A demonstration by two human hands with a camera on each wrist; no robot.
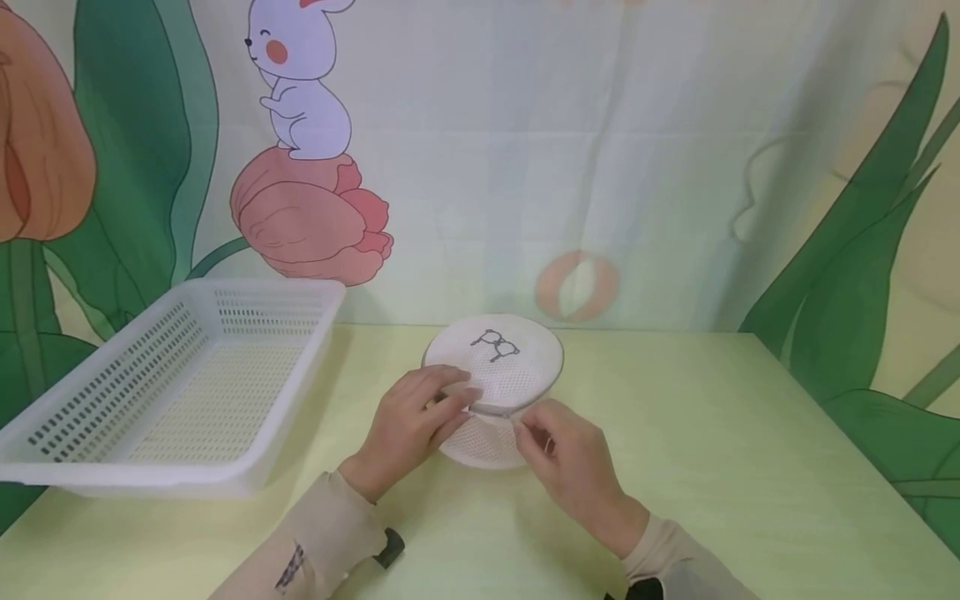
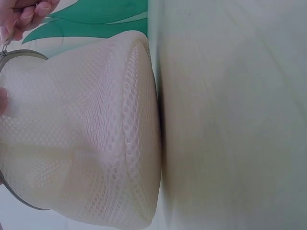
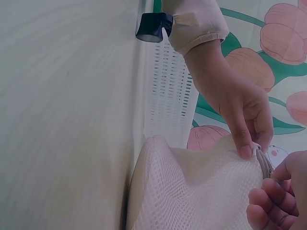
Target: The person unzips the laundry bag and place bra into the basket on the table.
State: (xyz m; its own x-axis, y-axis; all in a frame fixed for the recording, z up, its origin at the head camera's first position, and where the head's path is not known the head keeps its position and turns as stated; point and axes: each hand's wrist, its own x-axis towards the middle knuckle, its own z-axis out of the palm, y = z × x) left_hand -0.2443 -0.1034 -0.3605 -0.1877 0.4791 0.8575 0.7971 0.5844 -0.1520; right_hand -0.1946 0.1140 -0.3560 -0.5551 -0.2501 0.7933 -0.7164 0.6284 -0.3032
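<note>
A white mesh laundry bag stands on the table, its round lid bearing a dark glasses-shaped print. Around the top runs a grey zipper. With thumb and fingers, my left hand pinches the bag's rim at the left of the zipper. My right hand has its fingers curled at the front right of the lid, pinching the zipper pull. The mesh side bulges and wrinkles in the left wrist view. Fingers partly cover the zipper in the head view.
A white plastic basket with slotted walls stands left of the bag. Behind the pale green table hangs a printed curtain with a rabbit and tulips. Both sleeves carry dark wrist straps.
</note>
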